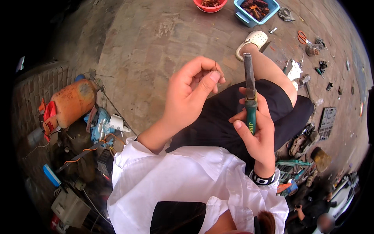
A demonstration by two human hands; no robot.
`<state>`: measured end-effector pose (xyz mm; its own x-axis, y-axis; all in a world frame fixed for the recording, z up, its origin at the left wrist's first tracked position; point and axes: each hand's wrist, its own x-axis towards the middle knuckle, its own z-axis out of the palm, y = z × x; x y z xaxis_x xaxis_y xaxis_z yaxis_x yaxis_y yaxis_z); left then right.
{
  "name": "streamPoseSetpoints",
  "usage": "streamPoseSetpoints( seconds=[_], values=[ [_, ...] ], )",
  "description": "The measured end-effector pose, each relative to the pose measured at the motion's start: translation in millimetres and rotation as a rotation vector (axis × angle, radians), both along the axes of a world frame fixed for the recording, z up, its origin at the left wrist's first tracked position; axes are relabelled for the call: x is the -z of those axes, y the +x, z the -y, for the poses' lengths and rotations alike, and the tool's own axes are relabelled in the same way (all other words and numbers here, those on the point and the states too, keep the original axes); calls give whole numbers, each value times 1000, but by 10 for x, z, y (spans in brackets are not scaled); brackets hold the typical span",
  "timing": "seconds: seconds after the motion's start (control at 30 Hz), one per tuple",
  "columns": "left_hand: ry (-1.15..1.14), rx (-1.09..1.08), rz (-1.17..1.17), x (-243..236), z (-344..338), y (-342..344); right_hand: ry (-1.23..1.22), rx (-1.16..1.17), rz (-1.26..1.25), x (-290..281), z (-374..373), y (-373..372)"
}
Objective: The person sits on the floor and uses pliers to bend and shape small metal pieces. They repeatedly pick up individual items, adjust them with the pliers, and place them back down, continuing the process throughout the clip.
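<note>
Raised in front of my lap, my left hand [187, 91] pinches thumb against forefinger. A thin dark strand [215, 64], perhaps wire, pokes up from the pinch; most of it is too fine to make out. To its right, my right hand [261, 134] is wrapped round the green handles of a pair of pliers [249, 70]. The dark metal jaws point up and away from me, seen edge-on, so I cannot tell how far apart they are. Nothing shows between the jaws, and they do not touch my left hand.
Far off stand a red basin [210, 7] and a blue basin [249, 19] of reddish-brown pieces. Orange-handled scissors [303, 37] and loose tools lie on the paving at right. An orange gas cylinder [74, 102] is at left. Another person [315, 212] appears at lower right.
</note>
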<state>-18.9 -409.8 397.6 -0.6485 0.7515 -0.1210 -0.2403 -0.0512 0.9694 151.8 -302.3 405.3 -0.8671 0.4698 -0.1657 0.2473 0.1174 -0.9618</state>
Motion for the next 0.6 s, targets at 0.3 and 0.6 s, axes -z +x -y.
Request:
streamPoseSetpoints(
  seconds=[0.3, 0.6],
  values=[
    [-165, -44, -336, -25, 52, -62, 144, -117, -15, 6, 102, 13],
    [-281, -16, -653, -78, 62, -102, 212, -111, 17, 17, 134, 0]
  ],
)
